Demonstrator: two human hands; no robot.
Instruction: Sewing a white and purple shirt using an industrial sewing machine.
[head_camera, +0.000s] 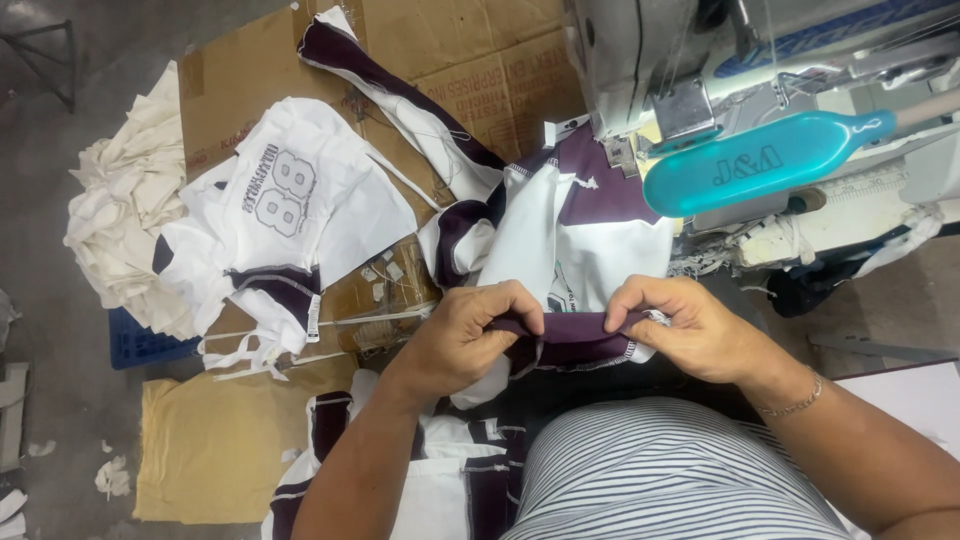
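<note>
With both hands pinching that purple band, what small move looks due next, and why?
Probably slide the purple band up toward the sewing machine: the left hand and right hand hold it taut between them, short of the machine's needle area, where the white and purple garment already lies.

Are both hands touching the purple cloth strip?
Touching. The head view shows the left hand and right hand each pinching an end of the purple strip.
</note>
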